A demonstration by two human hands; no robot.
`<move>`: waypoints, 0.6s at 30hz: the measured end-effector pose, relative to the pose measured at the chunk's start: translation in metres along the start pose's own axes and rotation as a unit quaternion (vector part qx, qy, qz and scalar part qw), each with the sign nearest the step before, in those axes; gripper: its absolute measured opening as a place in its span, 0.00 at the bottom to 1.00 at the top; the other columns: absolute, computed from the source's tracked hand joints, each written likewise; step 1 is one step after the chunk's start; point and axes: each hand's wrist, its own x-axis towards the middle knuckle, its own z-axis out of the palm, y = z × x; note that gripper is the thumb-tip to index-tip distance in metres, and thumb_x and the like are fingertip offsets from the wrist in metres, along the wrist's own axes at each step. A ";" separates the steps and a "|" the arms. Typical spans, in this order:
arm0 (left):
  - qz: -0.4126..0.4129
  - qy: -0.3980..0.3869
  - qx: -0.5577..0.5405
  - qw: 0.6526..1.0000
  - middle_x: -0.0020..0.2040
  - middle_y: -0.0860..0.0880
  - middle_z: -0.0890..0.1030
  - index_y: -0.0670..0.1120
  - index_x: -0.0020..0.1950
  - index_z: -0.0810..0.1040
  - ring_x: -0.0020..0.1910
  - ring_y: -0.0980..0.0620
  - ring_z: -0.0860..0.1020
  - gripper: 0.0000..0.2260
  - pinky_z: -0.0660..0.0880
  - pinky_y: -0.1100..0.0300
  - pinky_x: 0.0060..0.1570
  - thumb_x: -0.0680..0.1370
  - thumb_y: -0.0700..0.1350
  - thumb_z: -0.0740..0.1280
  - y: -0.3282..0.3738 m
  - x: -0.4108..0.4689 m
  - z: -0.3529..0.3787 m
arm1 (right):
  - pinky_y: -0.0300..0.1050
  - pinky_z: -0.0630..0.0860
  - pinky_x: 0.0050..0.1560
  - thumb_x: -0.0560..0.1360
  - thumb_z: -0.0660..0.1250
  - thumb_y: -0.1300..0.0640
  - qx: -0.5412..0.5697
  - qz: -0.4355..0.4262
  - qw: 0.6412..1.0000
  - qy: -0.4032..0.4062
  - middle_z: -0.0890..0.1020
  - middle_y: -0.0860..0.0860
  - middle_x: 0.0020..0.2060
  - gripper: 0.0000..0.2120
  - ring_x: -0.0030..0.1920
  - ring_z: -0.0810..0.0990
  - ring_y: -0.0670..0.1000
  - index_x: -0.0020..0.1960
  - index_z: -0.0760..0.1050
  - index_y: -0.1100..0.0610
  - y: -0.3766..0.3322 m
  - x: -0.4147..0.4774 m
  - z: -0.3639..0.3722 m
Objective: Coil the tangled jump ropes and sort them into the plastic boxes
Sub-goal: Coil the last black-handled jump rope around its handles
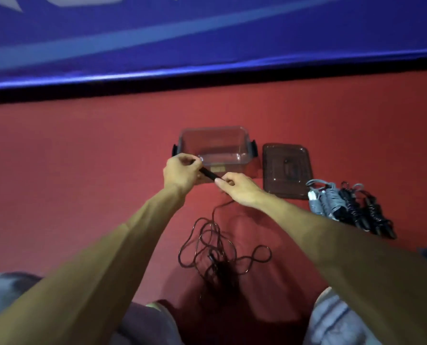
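1. Left hand is clenched round the upper end of the black handle. Right hand pinches its lower end. Both are at centre frame, just in front of the box.
2. Step looks like starting the coil. Anchor the handle in one hand and draw cord with the other in even loops. Feed slowly so the tangled rope, lower centre, loosens rather than cinches.
3. Cord: thin, dark, glossy, springy loops. Box: clear rigid plastic, dark side clips. Lid: flat, tinted, right of the box.
4. Coiled ropes: grey and black tight bundles at right, on the red floor.
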 end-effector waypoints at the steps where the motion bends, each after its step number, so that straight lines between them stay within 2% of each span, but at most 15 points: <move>1: 0.007 0.016 -0.033 0.999 0.35 0.43 0.83 0.47 0.34 0.80 0.38 0.43 0.84 0.08 0.82 0.44 0.48 0.72 0.39 0.67 0.013 -0.004 -0.006 | 0.45 0.73 0.42 0.80 0.59 0.45 0.010 -0.009 1.000 0.018 0.82 0.49 0.41 0.12 0.39 0.78 0.49 0.47 0.76 0.52 -0.008 -0.006 -0.011; 3: 0.018 0.047 -0.099 0.994 0.35 0.44 0.82 0.47 0.36 0.79 0.36 0.44 0.84 0.07 0.82 0.48 0.48 0.73 0.38 0.67 0.036 -0.014 -0.016 | 0.45 0.77 0.47 0.82 0.57 0.49 0.101 -0.017 0.994 0.039 0.82 0.53 0.44 0.10 0.42 0.81 0.48 0.50 0.74 0.52 -0.022 -0.018 -0.030; 5: 0.023 0.055 -0.151 0.987 0.34 0.44 0.81 0.43 0.41 0.77 0.28 0.49 0.82 0.05 0.82 0.54 0.42 0.76 0.36 0.66 0.056 -0.027 -0.026 | 0.34 0.76 0.38 0.82 0.58 0.56 0.198 -0.033 0.976 0.083 0.81 0.54 0.41 0.05 0.36 0.80 0.43 0.53 0.72 0.56 -0.037 -0.031 -0.048; 7: 0.038 0.046 -0.155 0.986 0.33 0.44 0.80 0.43 0.43 0.76 0.26 0.51 0.80 0.04 0.80 0.58 0.36 0.76 0.35 0.65 0.069 -0.041 -0.033 | 0.33 0.74 0.34 0.81 0.60 0.62 0.229 -0.070 0.960 0.145 0.79 0.53 0.36 0.04 0.29 0.78 0.41 0.50 0.73 0.58 -0.052 -0.043 -0.066; 8: 0.059 0.041 -0.121 0.990 0.35 0.44 0.80 0.44 0.42 0.76 0.28 0.50 0.80 0.05 0.79 0.58 0.36 0.75 0.35 0.65 0.073 -0.047 -0.036 | 0.36 0.75 0.37 0.80 0.61 0.63 0.232 -0.086 0.953 0.174 0.79 0.52 0.35 0.05 0.27 0.78 0.42 0.47 0.74 0.57 -0.058 -0.047 -0.073; 10: 0.132 0.027 0.072 0.988 0.40 0.46 0.82 0.47 0.44 0.78 0.37 0.49 0.80 0.05 0.76 0.58 0.41 0.74 0.38 0.66 0.079 -0.060 -0.042 | 0.41 0.76 0.38 0.79 0.64 0.64 0.223 -0.110 0.944 0.217 0.79 0.50 0.33 0.09 0.27 0.76 0.43 0.42 0.74 0.54 -0.072 -0.056 -0.087; 12: 0.215 0.002 0.271 0.938 0.47 0.48 0.84 0.49 0.52 0.81 0.47 0.48 0.81 0.08 0.76 0.56 0.49 0.75 0.42 0.66 0.080 -0.076 -0.044 | 0.38 0.74 0.35 0.77 0.66 0.64 0.206 -0.141 0.942 0.226 0.80 0.49 0.32 0.10 0.26 0.75 0.42 0.40 0.75 0.52 -0.085 -0.067 -0.098; 13: 0.248 -0.015 0.307 0.919 0.52 0.48 0.84 0.50 0.58 0.81 0.52 0.47 0.80 0.11 0.76 0.53 0.53 0.77 0.45 0.66 0.080 -0.082 -0.043 | 0.37 0.74 0.33 0.76 0.67 0.65 0.200 -0.160 0.942 0.218 0.80 0.49 0.32 0.10 0.25 0.74 0.41 0.40 0.75 0.51 -0.090 -0.073 -0.102; 15: 0.278 -0.045 0.301 0.911 0.57 0.48 0.82 0.50 0.66 0.76 0.56 0.46 0.79 0.15 0.75 0.51 0.56 0.79 0.49 0.65 0.086 -0.091 -0.039 | 0.35 0.73 0.33 0.75 0.68 0.65 0.194 -0.187 0.940 0.209 0.80 0.49 0.33 0.10 0.27 0.74 0.41 0.41 0.76 0.51 -0.096 -0.083 -0.106; 16: 0.286 -0.054 0.295 0.910 0.56 0.47 0.82 0.48 0.67 0.75 0.55 0.46 0.79 0.17 0.74 0.53 0.54 0.79 0.50 0.66 0.089 -0.091 -0.036 | 0.35 0.73 0.33 0.75 0.68 0.65 0.199 -0.198 0.935 0.217 0.80 0.49 0.33 0.10 0.27 0.74 0.41 0.41 0.77 0.51 -0.099 -0.086 -0.108; 18: 0.299 -0.052 0.284 0.910 0.49 0.47 0.80 0.46 0.63 0.77 0.48 0.46 0.78 0.14 0.71 0.56 0.45 0.80 0.50 0.65 0.097 -0.091 -0.032 | 0.35 0.72 0.32 0.76 0.68 0.65 0.228 -0.221 0.918 0.237 0.80 0.49 0.33 0.10 0.28 0.74 0.40 0.41 0.77 0.52 -0.106 -0.090 -0.111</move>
